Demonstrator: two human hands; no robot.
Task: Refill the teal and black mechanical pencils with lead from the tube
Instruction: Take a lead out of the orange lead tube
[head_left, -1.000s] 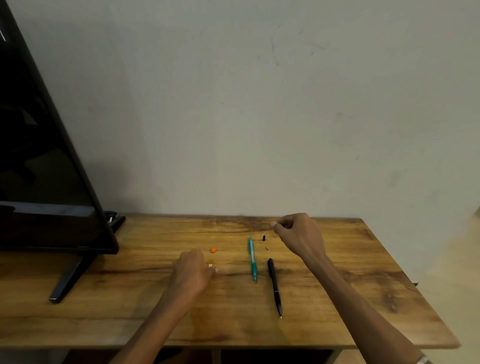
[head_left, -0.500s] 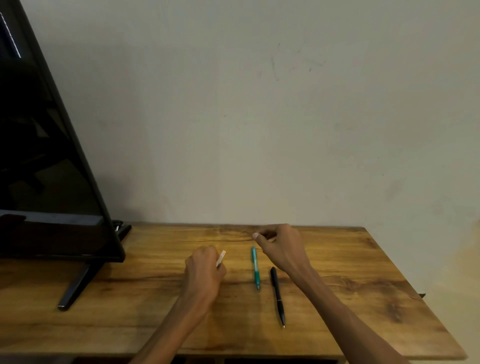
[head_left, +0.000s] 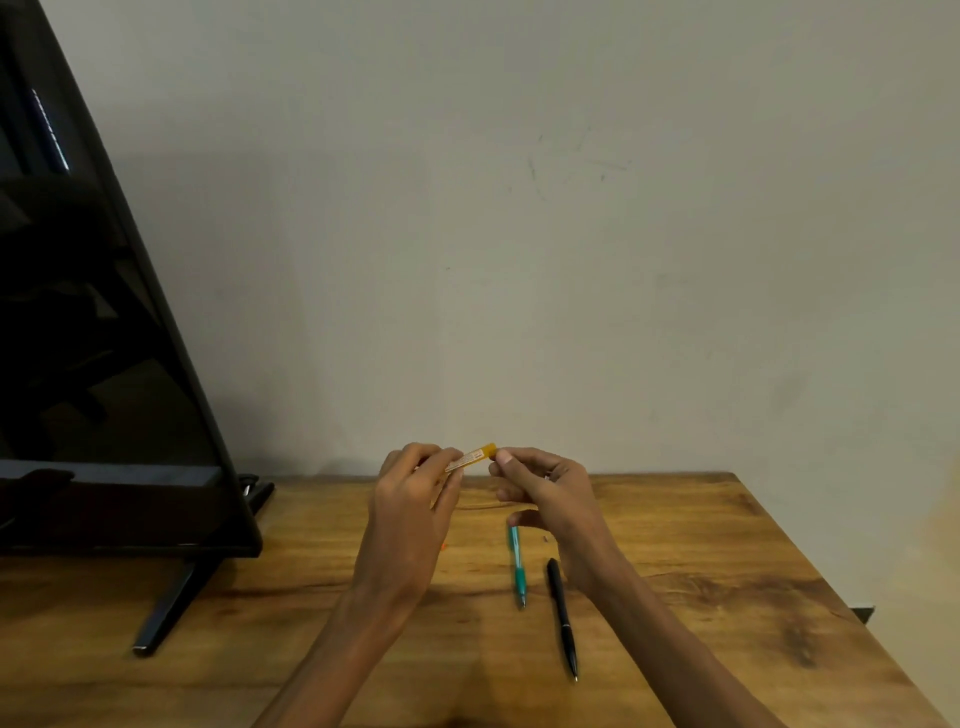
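My left hand holds a small yellow-orange lead tube raised above the wooden table, its free end pointing right. My right hand has thumb and forefinger pinched together right at that end of the tube; whether they hold anything is too small to tell. Below my hands the teal mechanical pencil lies on the table, tip toward me. The black mechanical pencil lies just to its right, roughly parallel. A small orange cap peeks out beside my left hand.
A large black monitor on a black stand fills the left side of the table. A tiny dark piece lies near the teal pencil. The table's right edge runs diagonally at the far right. A bare wall stands behind.
My left hand has lifted the lead tube off the table to chest height. My right hand has come in from the right and met the tube's end. The pencils have stayed put.
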